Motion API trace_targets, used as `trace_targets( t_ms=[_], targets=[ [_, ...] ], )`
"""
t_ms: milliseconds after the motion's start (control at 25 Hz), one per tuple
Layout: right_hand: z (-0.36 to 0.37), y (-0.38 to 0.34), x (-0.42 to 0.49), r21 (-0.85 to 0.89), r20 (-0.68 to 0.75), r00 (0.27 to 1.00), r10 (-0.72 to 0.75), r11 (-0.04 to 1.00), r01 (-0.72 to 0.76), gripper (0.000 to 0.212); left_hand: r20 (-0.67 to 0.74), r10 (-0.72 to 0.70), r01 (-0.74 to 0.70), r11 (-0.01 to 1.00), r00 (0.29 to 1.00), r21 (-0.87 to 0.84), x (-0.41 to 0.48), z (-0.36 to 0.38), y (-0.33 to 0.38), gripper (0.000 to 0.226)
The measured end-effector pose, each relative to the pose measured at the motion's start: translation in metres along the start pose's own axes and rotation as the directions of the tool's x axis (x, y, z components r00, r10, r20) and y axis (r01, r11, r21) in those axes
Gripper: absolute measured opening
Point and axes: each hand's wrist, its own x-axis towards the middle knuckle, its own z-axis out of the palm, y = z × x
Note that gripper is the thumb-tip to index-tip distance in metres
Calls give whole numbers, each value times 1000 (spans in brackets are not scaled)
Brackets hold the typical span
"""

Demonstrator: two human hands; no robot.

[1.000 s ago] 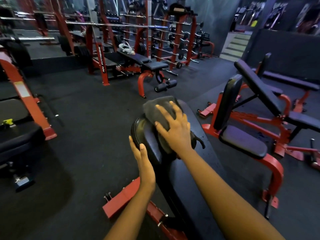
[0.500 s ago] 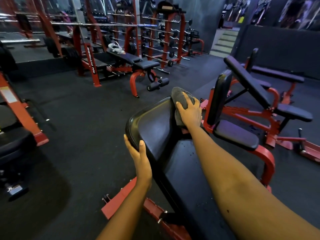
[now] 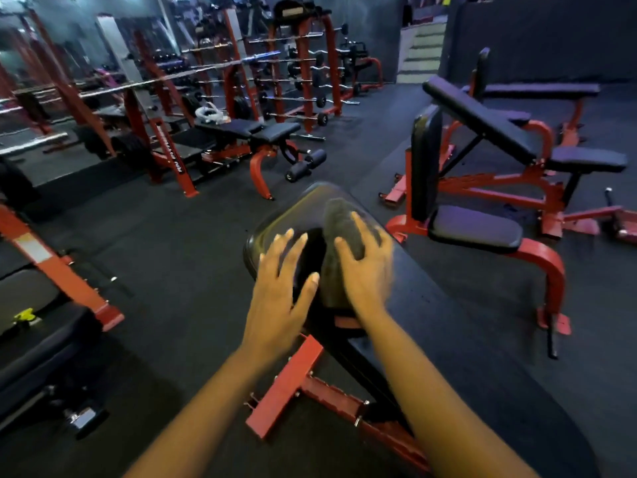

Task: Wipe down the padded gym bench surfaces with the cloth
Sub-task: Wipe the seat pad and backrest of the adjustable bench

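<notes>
A black padded bench (image 3: 434, 305) runs from the lower right up to its rounded end at the centre. A dark grey cloth (image 3: 339, 225) lies bunched on that end. My right hand (image 3: 367, 270) presses on the cloth with spread fingers and is blurred by motion. My left hand (image 3: 275, 288) lies beside it on the left part of the rounded end, fingers spread and straight, holding nothing.
The bench's red steel foot (image 3: 286, 384) juts out below my arms. A red-framed seat with an upright back (image 3: 475, 229) stands close on the right, an incline bench (image 3: 482, 122) behind it. Another bench (image 3: 262, 129) and barbell racks (image 3: 303, 63) stand at the back. A black bench (image 3: 34, 332) sits left.
My right hand has drawn the cloth from the pad's right edge back to its middle. My left hand has moved from the pad's left side up onto its top.
</notes>
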Motion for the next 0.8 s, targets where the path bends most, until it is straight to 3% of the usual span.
trace_targets(
  t_ms=[120, 200, 320, 400, 480, 600, 720, 800],
  targets=[
    [30, -7, -45, -222, 127, 991, -48, 972, 76, 56, 150, 218, -245, 948, 964, 202, 41, -6, -16, 57],
    [37, 7, -50, -328, 109, 994, -19, 943, 54, 57, 307, 335, -415, 874, 891, 252, 60, -2, -28, 59],
    [23, 39, -49, -372, -75, 990, 124, 917, -143, 56, 510, 410, -614, 716, 756, 333, 73, 7, -44, 65],
    [5, 70, -53, -363, -203, 949, 242, 881, -303, 55, 601, 398, -690, 608, 693, 393, 72, 12, -53, 71],
    [-18, 103, -60, -295, -297, 879, 372, 840, -455, 54, 658, 382, -735, 538, 649, 413, 68, 14, -59, 76],
    [-46, 130, -68, -243, -320, 819, 477, 794, -558, 54, 677, 398, -769, 481, 619, 421, 70, 15, -61, 75],
    [-46, 106, -36, -206, -323, 845, 426, 839, -503, 50, 667, 420, -776, 470, 615, 420, 70, 19, -64, 70],
    [-28, 69, 12, -187, -310, 917, 251, 930, -318, 51, 652, 445, -780, 466, 614, 417, 70, 22, -66, 65]
  ],
)
